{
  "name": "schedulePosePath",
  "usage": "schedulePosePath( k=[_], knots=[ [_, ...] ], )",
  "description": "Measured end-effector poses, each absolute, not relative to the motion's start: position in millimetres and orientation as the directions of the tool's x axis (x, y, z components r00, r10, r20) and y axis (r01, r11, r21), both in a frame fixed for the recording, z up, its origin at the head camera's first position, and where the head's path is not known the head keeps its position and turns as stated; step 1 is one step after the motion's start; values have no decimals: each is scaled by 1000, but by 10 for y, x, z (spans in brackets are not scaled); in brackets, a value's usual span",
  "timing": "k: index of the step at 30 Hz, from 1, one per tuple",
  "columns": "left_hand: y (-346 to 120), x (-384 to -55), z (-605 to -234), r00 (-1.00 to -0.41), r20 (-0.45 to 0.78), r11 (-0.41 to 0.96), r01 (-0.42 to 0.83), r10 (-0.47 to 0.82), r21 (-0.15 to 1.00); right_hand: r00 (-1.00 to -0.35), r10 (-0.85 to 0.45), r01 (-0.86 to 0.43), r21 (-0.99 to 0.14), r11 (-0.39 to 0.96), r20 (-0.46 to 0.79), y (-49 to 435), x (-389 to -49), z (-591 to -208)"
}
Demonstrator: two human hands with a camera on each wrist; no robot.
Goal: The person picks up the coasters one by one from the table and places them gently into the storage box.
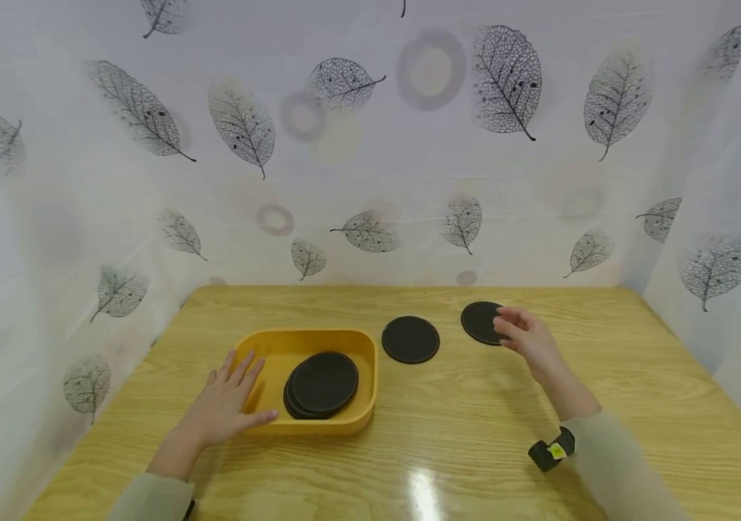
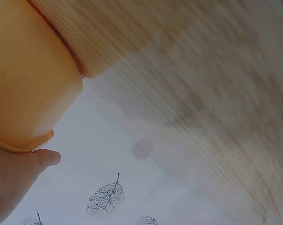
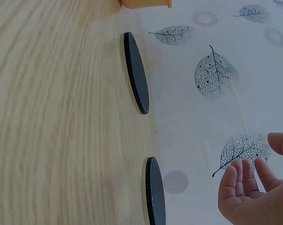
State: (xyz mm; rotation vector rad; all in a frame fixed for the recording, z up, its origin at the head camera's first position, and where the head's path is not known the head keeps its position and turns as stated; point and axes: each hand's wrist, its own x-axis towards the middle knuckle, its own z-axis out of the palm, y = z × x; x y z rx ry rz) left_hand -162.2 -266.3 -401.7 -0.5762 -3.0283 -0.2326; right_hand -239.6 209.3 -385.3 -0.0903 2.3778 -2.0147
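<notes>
An orange-yellow tray (image 1: 373, 383) holds a small overlapping pile of round black coasters (image 1: 325, 381). My left hand (image 1: 214, 412) rests on its left rim with the fingers spread; the left wrist view has a finger along the edge of the tray (image 2: 35, 70). To the right of the tray a black coaster (image 1: 411, 339) lies flat on the table. Beyond it is another coaster (image 1: 478, 323), partly covered by my right hand (image 1: 530, 344) in the head view. In the right wrist view the right hand (image 3: 256, 192) hovers above the table, fingers loosely bent and holding nothing.
The wooden table (image 1: 449, 412) reaches back to a white curtain (image 1: 383, 159) printed with dark leaves, which also hangs along both sides. A black wrist strap device (image 1: 549, 450) sits at my right cuff, low over the table.
</notes>
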Motion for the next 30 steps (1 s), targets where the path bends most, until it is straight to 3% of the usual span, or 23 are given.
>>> schedulePosePath(
  k=[21, 30],
  knots=[
    [-2680, -1640, -4044, -927, 87, 918, 374, 365, 132, -989, 143, 79, -945, 316, -35, 2307, -2900, -4030],
    [-2673, -1635, -4031, -928, 83, 918, 372, 363, 137, -992, 82, 126, -861, 493, -98, 2411, -3073, -4227]
  ],
)
